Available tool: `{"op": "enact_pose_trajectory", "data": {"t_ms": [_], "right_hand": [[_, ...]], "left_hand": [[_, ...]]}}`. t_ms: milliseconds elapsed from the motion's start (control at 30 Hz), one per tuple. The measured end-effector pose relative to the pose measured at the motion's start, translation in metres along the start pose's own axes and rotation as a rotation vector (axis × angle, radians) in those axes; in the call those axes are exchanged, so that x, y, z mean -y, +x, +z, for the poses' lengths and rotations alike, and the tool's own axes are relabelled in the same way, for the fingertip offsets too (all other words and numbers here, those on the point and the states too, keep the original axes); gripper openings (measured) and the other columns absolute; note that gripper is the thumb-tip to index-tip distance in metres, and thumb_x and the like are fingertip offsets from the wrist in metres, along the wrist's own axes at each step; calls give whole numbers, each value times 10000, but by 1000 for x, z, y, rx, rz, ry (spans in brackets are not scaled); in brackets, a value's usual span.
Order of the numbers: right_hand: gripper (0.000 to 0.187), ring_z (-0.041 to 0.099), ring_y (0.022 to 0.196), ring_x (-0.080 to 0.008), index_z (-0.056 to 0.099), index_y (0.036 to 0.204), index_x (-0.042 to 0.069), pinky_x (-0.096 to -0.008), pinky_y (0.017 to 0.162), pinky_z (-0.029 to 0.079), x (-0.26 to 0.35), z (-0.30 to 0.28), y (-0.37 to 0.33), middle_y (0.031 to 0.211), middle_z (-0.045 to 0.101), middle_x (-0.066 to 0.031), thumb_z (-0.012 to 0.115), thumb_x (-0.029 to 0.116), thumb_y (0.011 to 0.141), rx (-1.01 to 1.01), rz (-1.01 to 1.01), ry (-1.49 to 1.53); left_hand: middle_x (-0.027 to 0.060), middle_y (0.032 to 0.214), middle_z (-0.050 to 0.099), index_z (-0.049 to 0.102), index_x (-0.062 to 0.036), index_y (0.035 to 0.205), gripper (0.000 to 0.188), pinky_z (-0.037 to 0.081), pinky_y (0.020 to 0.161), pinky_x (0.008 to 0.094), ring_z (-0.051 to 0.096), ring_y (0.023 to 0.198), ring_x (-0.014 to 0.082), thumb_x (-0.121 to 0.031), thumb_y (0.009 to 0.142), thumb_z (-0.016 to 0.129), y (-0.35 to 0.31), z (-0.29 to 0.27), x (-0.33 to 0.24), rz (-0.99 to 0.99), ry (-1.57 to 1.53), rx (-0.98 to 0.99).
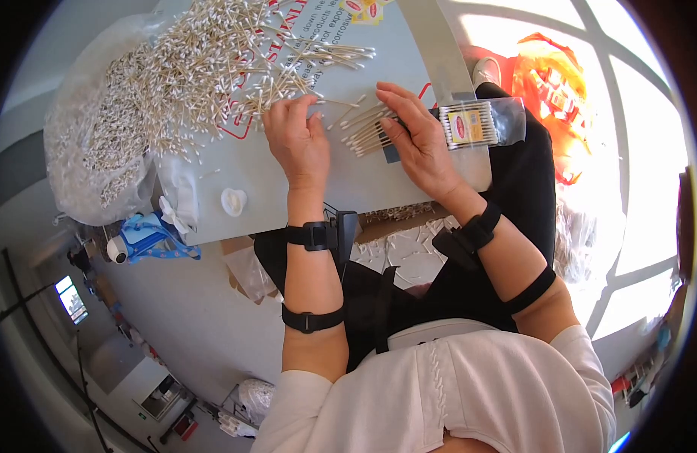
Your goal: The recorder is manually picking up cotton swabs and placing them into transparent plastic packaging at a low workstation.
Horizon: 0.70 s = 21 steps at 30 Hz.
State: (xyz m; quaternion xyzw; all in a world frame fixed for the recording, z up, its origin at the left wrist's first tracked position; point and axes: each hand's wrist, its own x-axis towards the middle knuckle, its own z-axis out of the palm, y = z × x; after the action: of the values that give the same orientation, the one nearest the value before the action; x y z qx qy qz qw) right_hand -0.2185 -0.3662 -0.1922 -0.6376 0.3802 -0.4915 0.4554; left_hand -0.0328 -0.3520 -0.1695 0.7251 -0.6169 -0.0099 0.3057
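Wooden cotton swabs with white tips lie in a large heap (pixel 201 64) at the far left of the table. My left hand (pixel 298 142) is at the heap's near right edge, its fingers curled; what they hold, if anything, is hidden. A single swab (pixel 339 102) lies by its fingertips. My right hand (pixel 422 143) rests with fingers stretched and apart beside a small row of swabs (pixel 367 132), its thumb over their ends. Just right of it, at the table's edge, lies a clear packet (pixel 469 124) filled with lined-up swabs and a yellow label.
A big clear bag (pixel 84 143) of swabs bulges at the table's left edge. Nearby are a small white cup (pixel 234 201) and a blue cloth item (pixel 156 238). Yellow labels (pixel 366 10) lie at the far edge. An orange bag (pixel 551 106) stands on the right.
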Motion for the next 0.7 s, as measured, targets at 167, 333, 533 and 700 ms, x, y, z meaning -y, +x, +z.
{"op": "enact_pose_trajectory", "data": {"t_ms": [167, 333, 533, 700], "right_hand": [[331, 617, 1082, -283, 558, 1259, -23, -306, 913, 485, 5, -2, 1, 1332, 560, -169, 555, -19, 928, 13, 55, 20], [330, 601, 1129, -261, 557, 1260, -29, -294, 936, 474, 4, 0, 0, 1334, 555, -160, 530, -41, 931, -17, 85, 88], [311, 579, 1159, -249, 555, 1259, -31, -303, 982, 458, 1, 0, 0, 1351, 540, -153, 509, -39, 952, -118, 128, 171], [323, 560, 1193, -249, 537, 1277, -27, -319, 1026, 446, 2, -1, 1, 1366, 524, -154, 502, -32, 957, -97, 146, 174]], "left_hand": [[40, 928, 571, 681, -109, 871, 189, 445, 824, 391, 523, 975, 273, -30, 720, 761, 30, 2, -8, 225, 191, 162], [53, 934, 568, 647, -94, 784, 147, 424, 836, 427, 511, 974, 289, -39, 697, 752, 34, 13, -14, 215, 193, 193], [69, 911, 582, 649, -77, 743, 125, 438, 795, 433, 523, 942, 305, -3, 687, 733, 22, 14, -27, 153, 93, 289], [73, 881, 583, 652, -67, 734, 111, 442, 785, 434, 530, 920, 306, -6, 693, 735, 23, 10, -27, 175, -13, 335]]}}
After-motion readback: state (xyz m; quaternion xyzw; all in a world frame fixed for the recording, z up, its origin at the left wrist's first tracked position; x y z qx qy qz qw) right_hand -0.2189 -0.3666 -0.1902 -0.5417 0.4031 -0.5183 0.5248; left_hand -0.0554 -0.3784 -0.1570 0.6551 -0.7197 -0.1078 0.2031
